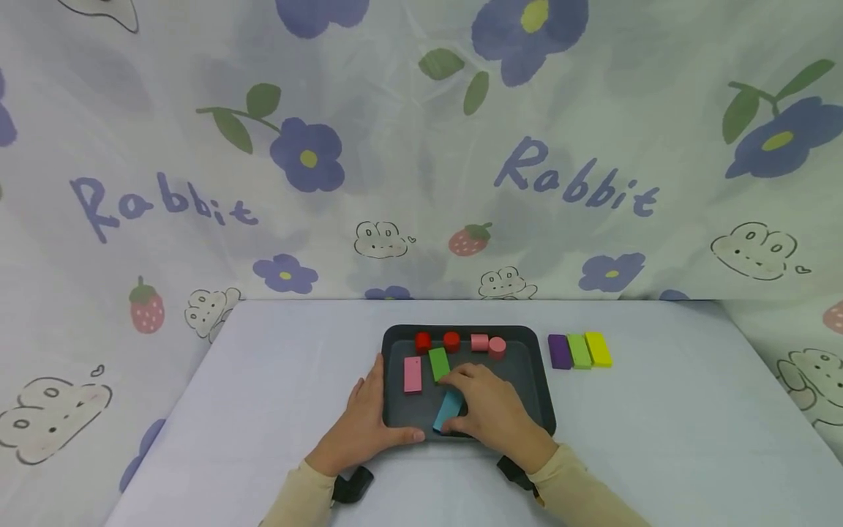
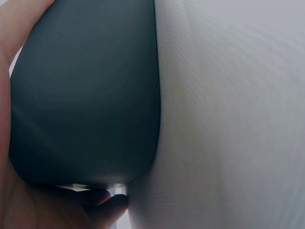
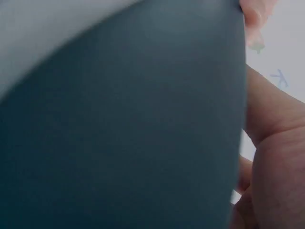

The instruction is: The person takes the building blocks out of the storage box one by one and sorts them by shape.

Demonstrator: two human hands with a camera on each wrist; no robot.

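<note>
A dark grey tray (image 1: 533, 391) lies on the white table. My right hand (image 1: 494, 406) pinches a blue block (image 1: 449, 408) between thumb and fingers, low over the tray's front part. My left hand (image 1: 365, 424) rests against the tray's front left corner, its fingers straight along the left side and the thumb along the front rim. Beside the blue block are a green block (image 1: 437, 363) and a pink block (image 1: 412, 375). Dark tray wall (image 2: 90, 95) fills much of the left wrist view. In the right wrist view, the tray (image 3: 133, 124) hides the blue block.
Along the tray's back stand two red cylinders (image 1: 451, 341) and two pink cylinders (image 1: 497, 348). Right of the tray, a purple block (image 1: 560, 352), a light green block (image 1: 579, 351) and a yellow block (image 1: 598, 350) lie side by side. A printed cloth (image 1: 421, 146) hangs behind the table.
</note>
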